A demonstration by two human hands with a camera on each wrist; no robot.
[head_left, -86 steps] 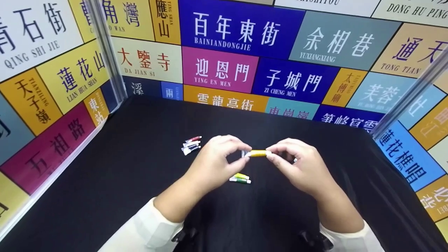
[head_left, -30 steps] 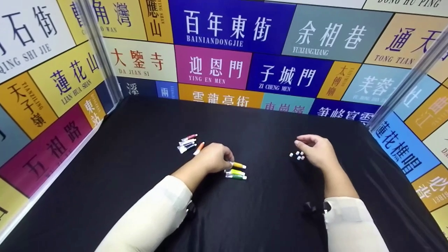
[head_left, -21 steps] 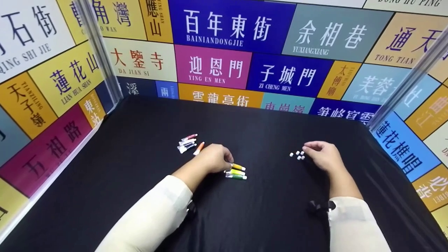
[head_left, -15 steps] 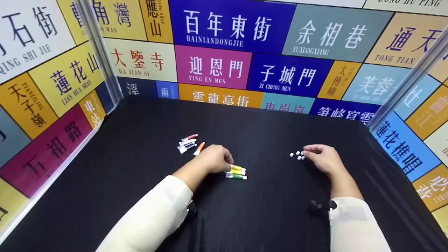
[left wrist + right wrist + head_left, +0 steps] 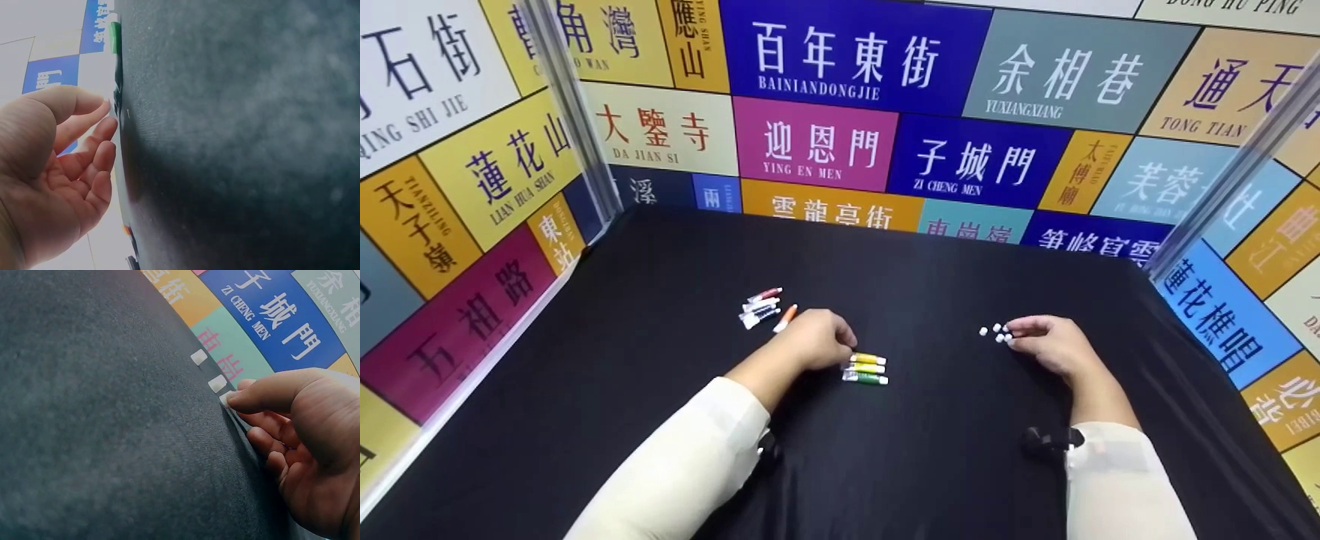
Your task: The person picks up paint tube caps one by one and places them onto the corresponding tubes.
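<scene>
In the head view my left hand (image 5: 821, 341) is at the left end of a yellow paint tube (image 5: 868, 359), thumb and forefinger together there. A lime-yellow tube (image 5: 867, 368) and a green tube (image 5: 865, 379) lie beside it, roughly parallel, white ends to the right. In the left wrist view the left hand (image 5: 62, 157) has its fingertips right at the tubes' flat ends. My right hand (image 5: 1050, 341) pinches a small white cap (image 5: 226, 399) between thumb and forefinger, low over the cloth. Several similar white caps (image 5: 983, 331) lie next to its fingertips.
Left of my left hand lies an orange tube (image 5: 786, 317), close to a cluster of tubes with a red one (image 5: 766, 295) and a dark one (image 5: 760, 312). A black cloth (image 5: 915, 450) covers the table. Panels with printed signs (image 5: 817, 142) enclose its back and sides.
The yellow tube, earlier held between both hands, now lies beside the lime-yellow one, turned in line with it. My right hand has moved down and right to the caps.
</scene>
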